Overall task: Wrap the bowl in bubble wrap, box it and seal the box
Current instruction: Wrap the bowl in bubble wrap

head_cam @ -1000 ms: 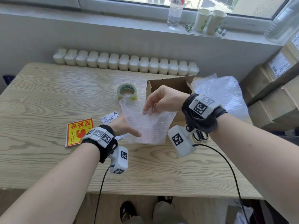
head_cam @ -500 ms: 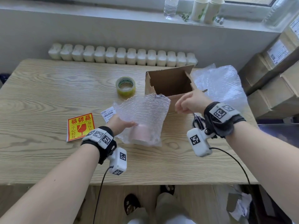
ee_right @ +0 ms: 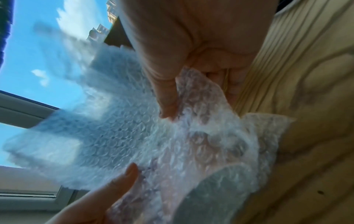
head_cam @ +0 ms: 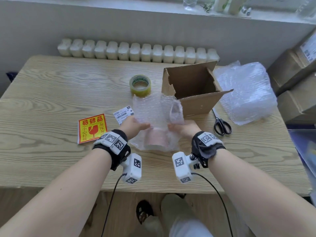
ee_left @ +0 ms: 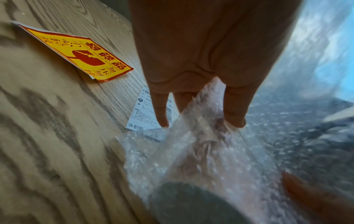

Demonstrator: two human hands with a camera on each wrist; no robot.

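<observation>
Holding wrap with both hands: left hand and right hand each pinch a side, keeping it tight round bowl on table, beside open box.

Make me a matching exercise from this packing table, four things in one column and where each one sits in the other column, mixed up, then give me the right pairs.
Things:
1. tape roll
2. scissors
3. fragile sticker
4. bubble wrap sheet

Places:
A. flat on the table, left of the left hand
B. held between both hands, the right hand on its other side
C. just left of the open cardboard box
D. on the table right of the box, by the spare bubble wrap pile

Pairs: 1-C, 2-D, 3-A, 4-B
</observation>
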